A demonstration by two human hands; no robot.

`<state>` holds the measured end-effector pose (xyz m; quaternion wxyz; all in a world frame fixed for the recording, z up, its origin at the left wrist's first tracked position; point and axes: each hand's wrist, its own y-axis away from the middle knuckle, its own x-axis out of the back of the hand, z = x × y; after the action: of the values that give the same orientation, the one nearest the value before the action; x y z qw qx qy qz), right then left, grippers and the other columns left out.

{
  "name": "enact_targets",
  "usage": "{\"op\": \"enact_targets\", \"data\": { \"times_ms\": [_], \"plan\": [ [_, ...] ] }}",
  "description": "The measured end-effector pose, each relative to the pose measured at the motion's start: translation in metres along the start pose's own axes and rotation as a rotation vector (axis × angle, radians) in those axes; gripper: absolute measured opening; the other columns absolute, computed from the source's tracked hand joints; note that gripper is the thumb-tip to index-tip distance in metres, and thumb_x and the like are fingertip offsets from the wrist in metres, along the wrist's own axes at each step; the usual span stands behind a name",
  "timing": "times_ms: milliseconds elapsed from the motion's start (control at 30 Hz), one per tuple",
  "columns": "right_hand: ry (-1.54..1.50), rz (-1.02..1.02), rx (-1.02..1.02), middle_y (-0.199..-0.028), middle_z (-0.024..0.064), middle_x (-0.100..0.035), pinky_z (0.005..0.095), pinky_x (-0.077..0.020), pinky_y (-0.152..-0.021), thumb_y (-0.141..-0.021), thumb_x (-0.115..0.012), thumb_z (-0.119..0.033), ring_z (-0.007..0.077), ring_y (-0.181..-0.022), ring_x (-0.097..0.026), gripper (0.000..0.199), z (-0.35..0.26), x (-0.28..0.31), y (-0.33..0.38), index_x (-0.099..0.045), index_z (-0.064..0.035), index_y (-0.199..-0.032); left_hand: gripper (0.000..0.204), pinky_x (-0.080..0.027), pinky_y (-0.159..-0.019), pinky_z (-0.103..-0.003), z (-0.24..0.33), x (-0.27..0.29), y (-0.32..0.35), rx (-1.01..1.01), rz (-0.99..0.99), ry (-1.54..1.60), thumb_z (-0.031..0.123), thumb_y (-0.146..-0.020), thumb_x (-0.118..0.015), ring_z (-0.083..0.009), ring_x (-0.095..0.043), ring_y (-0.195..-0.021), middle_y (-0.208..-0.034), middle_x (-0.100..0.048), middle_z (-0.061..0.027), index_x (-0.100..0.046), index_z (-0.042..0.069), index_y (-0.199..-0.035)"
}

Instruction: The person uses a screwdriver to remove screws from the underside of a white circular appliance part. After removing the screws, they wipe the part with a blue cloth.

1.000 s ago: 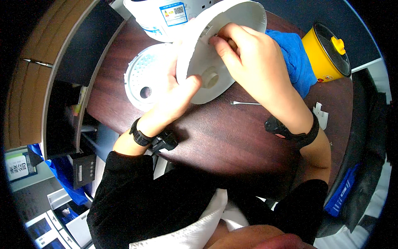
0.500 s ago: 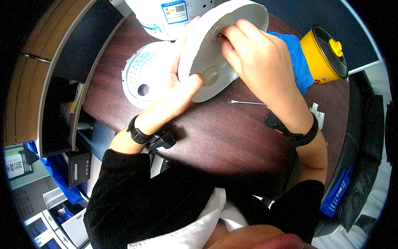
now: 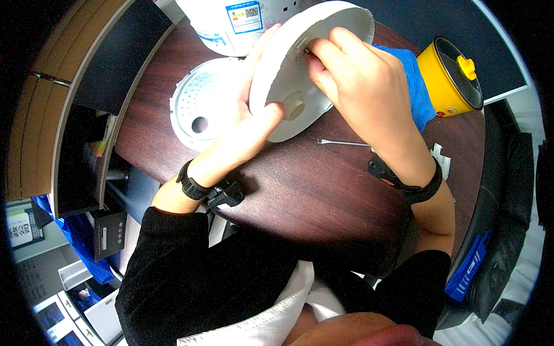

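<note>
While the white round cover (image 3: pixel 285 81) is tilted at the upper middle of the frame, we see the grip of the left hand (image 3: pixel 245 127) closed around its left edge. The right hand (image 3: pixel 363 81) pinches a small dark piece (image 3: pixel 306 51) at its inside, whose kind we cannot tell. Below, one thin rod (image 3: pixel 343 142) lies on the bench (image 3: pixel 300 190).

Left hand (image 3: pixel 249 126) gripping, right hand (image 3: pixel 362 81) pinching
</note>
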<state>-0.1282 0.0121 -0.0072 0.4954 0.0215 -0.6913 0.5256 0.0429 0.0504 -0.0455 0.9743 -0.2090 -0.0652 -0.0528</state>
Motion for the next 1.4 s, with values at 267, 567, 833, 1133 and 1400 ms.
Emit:
{"op": "enact_targets", "data": {
  "times_ms": [267,567,833,1133,1400],
  "plan": [
    [-0.031,0.026,-0.025,-0.071,0.0062,-0.051,0.0297,-0.0452,-0.051,-0.069,-0.064,-0.012,0.0223,-0.058,-0.056,0.015,0.0,0.0,0.001,-0.06,-0.0085,-0.083,0.075,-0.026,-0.102,-0.034,0.002,-0.001,0.0,-0.011,0.002,0.018,0.01,-0.059,-0.048,-0.0261,-0.036,-0.122,-0.133,-0.037,-0.0184,-0.032,-0.002,-0.131],
    [-0.03,0.065,-0.043,-0.067,0.0066,-0.05,0.033,-0.0467,-0.05,-0.069,-0.064,-0.016,0.0235,-0.056,-0.058,0.014,-0.001,-0.004,0.0,-0.054,-0.0084,-0.072,0.074,-0.026,-0.102,-0.035,0.003,0.0,0.001,0.005,-0.005,0.026,0.011,-0.06,-0.047,-0.0258,-0.036,-0.123,-0.132,-0.037,-0.0183,-0.032,-0.003,-0.131],
    [-0.108,0.039,-0.079,-0.072,0.0085,-0.055,0.0317,-0.0446,-0.05,-0.074,-0.062,-0.013,0.0261,-0.058,-0.057,0.01,0.001,-0.005,0.0,-0.058,-0.0068,-0.081,0.074,-0.026,-0.102,-0.034,0.001,-0.001,0.0,0.025,0.009,0.053,0.01,-0.059,-0.048,-0.0244,-0.036,-0.123,-0.132,-0.037,-0.0173,-0.032,-0.004,-0.13],
    [-0.136,0.048,-0.091,-0.068,0.0086,-0.052,0.0338,-0.0473,-0.051,-0.072,-0.062,-0.016,0.0271,-0.057,-0.058,0.014,-0.001,-0.006,-0.001,-0.053,-0.0067,-0.076,0.073,-0.027,-0.101,-0.034,0.003,0.0,0.0,-0.049,-0.005,0.047,0.009,-0.06,-0.046,-0.0235,-0.039,-0.12,-0.131,-0.039,-0.0172,-0.031,-0.003,-0.131],
    [-0.114,0.026,-0.195,-0.067,0.0062,-0.053,0.0339,-0.0448,-0.049,-0.07,-0.064,-0.017,0.0259,-0.056,-0.056,0.014,0.001,0.012,0.009,-0.053,-0.0089,-0.074,0.072,-0.031,-0.097,-0.033,0.0,-0.001,-0.001,-0.007,-0.012,0.048,0.008,-0.064,-0.048,-0.0226,-0.039,-0.117,-0.128,-0.041,-0.0154,-0.029,-0.001,-0.133]
  ]
}}
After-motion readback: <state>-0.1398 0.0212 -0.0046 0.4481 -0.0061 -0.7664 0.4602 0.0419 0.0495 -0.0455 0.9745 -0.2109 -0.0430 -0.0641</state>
